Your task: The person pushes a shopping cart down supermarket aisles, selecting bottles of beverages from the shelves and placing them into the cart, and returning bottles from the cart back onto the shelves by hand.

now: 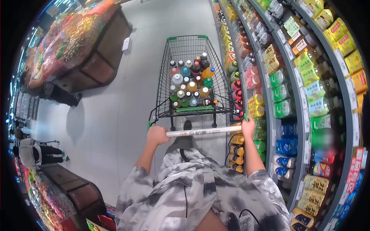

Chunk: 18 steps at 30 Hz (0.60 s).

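Note:
A shopping cart [163,73] of dark wire with green corner pieces stands in front of me, holding several capped drink bottles [191,86] upright near its rear end. Its white handlebar [204,132] runs across in front of my body. At the bar's left end, my left hand [158,135] is wrapped round it. My right hand [248,128] is closed round the right end, beside a green end piece.
Shelves [269,115] of packed drinks line the right side, close to the cart. Bins of wrapped goods [77,38] stand at the upper left and lower left [50,196]. People [58,93] [29,152] are at the left. Grey floor [115,115] runs between.

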Tool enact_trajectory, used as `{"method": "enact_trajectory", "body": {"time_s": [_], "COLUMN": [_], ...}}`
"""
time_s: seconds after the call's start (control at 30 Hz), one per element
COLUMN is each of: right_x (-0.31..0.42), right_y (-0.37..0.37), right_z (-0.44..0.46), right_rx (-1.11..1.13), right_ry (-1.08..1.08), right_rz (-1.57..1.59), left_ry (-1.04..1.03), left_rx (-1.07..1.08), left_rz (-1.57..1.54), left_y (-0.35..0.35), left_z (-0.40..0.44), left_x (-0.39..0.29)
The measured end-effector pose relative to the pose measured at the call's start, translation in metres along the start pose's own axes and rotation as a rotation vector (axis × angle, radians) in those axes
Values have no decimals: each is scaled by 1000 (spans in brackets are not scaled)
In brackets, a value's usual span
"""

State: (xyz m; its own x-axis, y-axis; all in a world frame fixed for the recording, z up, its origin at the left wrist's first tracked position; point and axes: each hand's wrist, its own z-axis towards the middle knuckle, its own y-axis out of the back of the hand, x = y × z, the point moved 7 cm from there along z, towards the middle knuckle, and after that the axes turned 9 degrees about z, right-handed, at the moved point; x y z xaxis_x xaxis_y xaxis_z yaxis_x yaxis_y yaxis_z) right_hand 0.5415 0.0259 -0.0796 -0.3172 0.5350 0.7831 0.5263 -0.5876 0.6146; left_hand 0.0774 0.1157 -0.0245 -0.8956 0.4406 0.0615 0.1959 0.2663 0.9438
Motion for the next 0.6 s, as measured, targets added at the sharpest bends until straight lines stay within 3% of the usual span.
{"method": "enact_trajectory", "body": {"time_s": [0.17, 0.6], "right_x": [35, 168], "right_y": [-52, -152], "right_z": [75, 243], "right_rx": [63, -48], "right_ry": [-28, -46], "right_rz": [97, 71], "left_ry": [-23, -19], "left_rx": [28, 55], "left_rz": [32, -7], "left_y": [32, 115], "left_z": [91, 311], "left_x": [23, 91]}}
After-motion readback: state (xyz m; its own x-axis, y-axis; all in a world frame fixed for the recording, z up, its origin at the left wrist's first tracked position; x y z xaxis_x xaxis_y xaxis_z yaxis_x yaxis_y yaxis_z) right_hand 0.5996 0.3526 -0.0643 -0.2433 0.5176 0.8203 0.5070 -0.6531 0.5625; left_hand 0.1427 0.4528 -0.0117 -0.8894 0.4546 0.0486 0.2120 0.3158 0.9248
